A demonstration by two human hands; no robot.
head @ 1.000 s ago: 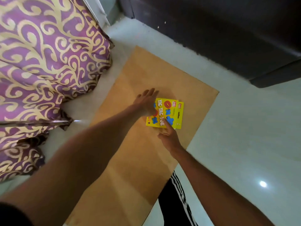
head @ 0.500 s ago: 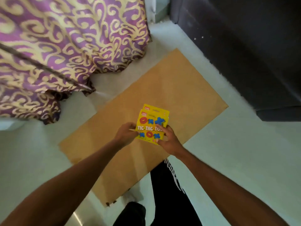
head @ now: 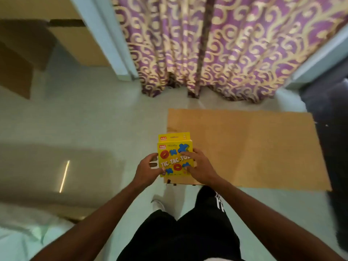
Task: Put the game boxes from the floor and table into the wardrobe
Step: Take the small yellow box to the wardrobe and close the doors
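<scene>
Two yellow Tic Tac Toe game boxes are stacked one behind the other and held in the air in front of me, above the floor. My left hand grips their left edge. My right hand grips the right side, fingers spread over the front box's face. The rear box shows only its top strip above the front one. The wardrobe cannot be identified for certain in this view.
A flat brown cardboard sheet lies on the pale floor to the right. A purple and gold curtain hangs ahead. Brown furniture stands at the upper left, dark furniture at the right. My black trousers are below.
The boxes were lifted off the cardboard sheet with both hands. My view has swung left, so the curtain now hangs straight ahead and the cardboard sits to the right.
</scene>
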